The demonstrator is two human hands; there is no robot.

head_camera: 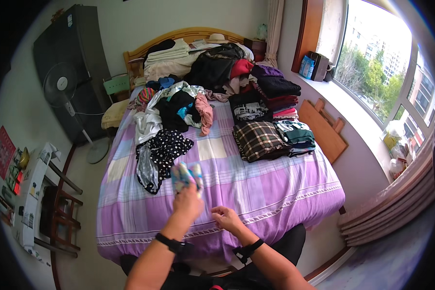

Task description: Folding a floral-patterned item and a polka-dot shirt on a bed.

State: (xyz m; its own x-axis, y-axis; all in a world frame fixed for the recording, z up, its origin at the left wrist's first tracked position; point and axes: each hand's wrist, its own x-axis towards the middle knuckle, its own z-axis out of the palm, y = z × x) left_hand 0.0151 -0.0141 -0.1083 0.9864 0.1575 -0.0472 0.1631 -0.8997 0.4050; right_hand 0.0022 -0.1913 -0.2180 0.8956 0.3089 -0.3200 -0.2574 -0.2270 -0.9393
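Observation:
My left hand grips a small blue, white and yellow patterned cloth, bunched above the near part of the bed; the hand is slightly blurred. To its right, my right hand holds nothing, its fingers loosely curled and apart over the purple bedspread. A black polka-dot garment lies just beyond the patterned cloth. Behind it are a loose heap of white satin, black and pink garments. Folded plaid cloth lies on the right beside a stack of folded green and white clothes.
Dark folded clothes and a large black garment lie farther back, near the wooden headboard. A standing fan and a chair are left of the bed. The windowsill runs along the right.

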